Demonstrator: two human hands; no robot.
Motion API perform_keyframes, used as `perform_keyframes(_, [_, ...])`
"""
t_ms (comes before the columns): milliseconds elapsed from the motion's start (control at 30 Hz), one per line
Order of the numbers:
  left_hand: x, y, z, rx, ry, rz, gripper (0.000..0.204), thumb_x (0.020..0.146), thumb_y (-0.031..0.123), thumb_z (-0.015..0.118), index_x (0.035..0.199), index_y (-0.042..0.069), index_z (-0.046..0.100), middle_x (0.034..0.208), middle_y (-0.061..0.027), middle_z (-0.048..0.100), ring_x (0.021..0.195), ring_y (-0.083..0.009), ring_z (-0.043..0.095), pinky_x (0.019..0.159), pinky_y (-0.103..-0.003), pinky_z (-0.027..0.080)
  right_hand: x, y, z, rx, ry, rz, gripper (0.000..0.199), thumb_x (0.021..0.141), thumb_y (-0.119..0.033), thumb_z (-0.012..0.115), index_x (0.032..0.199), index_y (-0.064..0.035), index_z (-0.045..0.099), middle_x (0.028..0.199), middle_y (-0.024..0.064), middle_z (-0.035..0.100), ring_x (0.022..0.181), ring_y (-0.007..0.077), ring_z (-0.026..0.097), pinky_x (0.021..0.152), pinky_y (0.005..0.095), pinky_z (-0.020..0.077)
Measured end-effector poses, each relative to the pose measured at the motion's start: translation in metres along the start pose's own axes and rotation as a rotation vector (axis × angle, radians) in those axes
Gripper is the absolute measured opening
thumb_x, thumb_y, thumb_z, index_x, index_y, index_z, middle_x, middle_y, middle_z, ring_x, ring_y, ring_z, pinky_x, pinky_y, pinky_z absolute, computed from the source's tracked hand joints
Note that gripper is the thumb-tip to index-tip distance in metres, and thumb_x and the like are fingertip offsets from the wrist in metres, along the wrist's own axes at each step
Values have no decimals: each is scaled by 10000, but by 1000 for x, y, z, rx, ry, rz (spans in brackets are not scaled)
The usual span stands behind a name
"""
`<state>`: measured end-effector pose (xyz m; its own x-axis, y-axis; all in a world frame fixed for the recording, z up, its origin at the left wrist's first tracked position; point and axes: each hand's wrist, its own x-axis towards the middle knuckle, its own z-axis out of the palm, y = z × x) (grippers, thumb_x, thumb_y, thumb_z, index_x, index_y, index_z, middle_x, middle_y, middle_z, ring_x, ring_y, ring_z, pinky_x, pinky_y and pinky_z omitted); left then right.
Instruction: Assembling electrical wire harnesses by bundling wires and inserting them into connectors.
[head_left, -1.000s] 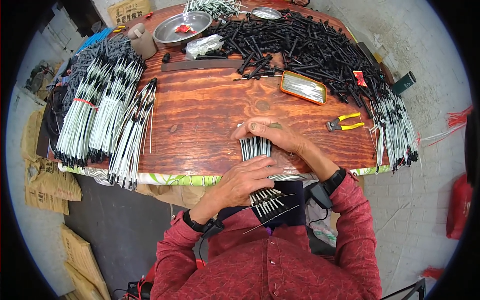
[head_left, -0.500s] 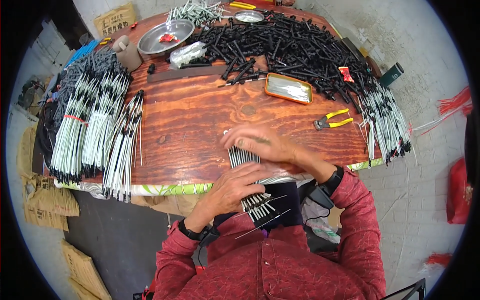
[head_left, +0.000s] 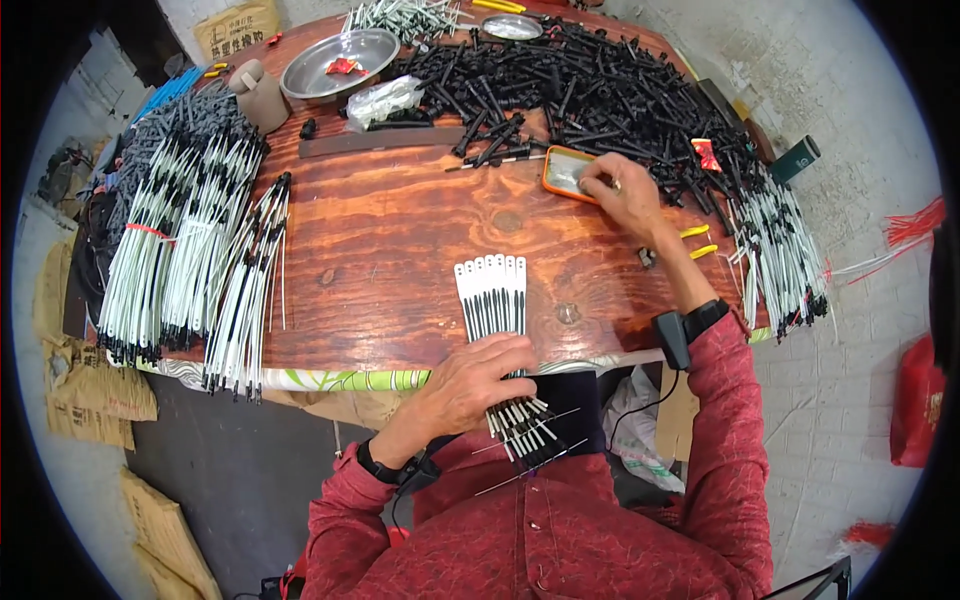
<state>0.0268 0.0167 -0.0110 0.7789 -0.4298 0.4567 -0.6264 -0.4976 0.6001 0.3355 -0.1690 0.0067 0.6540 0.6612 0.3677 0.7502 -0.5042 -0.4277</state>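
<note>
A fan of black-and-white plastic rods [head_left: 493,300] lies over the table's near edge, their flat, holed white heads spread on the wood. My left hand [head_left: 474,380] is wrapped round them at the middle. Below that hand, thin metal wires [head_left: 532,466] run crosswise through the rods' lower ends and stick out on both sides. Over an orange-rimmed tin [head_left: 549,178] of thin, silvery pieces, my right hand [head_left: 630,205] has its fingertips closed together at the right end. Whatever lies between those fingers is too small to make out.
Yellow-handled pliers [head_left: 700,240] lie partly behind my right forearm. Black plastic parts [head_left: 590,90] heap across the back, near a metal bowl [head_left: 340,65] and a flat brown bar [head_left: 380,141]. Rod bundles [head_left: 180,250] stand left, more rods [head_left: 782,250] right. A beige jug [head_left: 258,97] stands back left.
My right hand has left the rods' heads and moved away, right, to the tin, uncovering the white ends. My left hand keeps its hold on the rods.
</note>
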Motion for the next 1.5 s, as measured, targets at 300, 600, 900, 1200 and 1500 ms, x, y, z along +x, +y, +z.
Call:
perform_keyframes(300, [-4,5,7,5,52,-13,226,723,96,722,946,86,681,1210,-89,654,1201,-335,596,1007,-460,495,-3,-5,-6,30,80,138,138,892,-204,665,941,-78,696,955,96,676,945,303,658,814,392,510])
perform_keyframes(600, [-9,4,10,4,83,7,169,766,115,718,930,86,695,1261,-89,671,1226,-318,606,1028,-462,491,-32,-32,-12,188,3,58,182,959,-116,586,1082,-21,681,1057,133,689,1002,261,659,903,339,501])
perform_keyframes(900, [-9,4,9,9,99,8,121,805,126,688,915,78,707,1237,-83,686,1230,-312,609,1027,-458,491,-97,-110,-12,146,-350,-296,355,851,-20,588,1188,-63,691,980,136,645,923,321,638,805,399,520])
perform_keyframes(1200, [-7,5,10,31,102,10,127,796,128,688,910,75,704,1222,-84,690,1222,-316,611,1014,-457,496,-101,-117,-11,-18,-297,-319,437,785,-25,618,1209,-110,688,929,118,598,864,330,601,746,443,503])
perform_keyframes(1500, [-7,2,11,28,113,37,217,714,114,711,918,54,666,1266,-115,648,1221,-342,591,1025,-461,486,-100,-114,-11,89,-293,-317,402,756,-7,639,1150,-82,676,941,111,595,887,326,585,765,421,493])
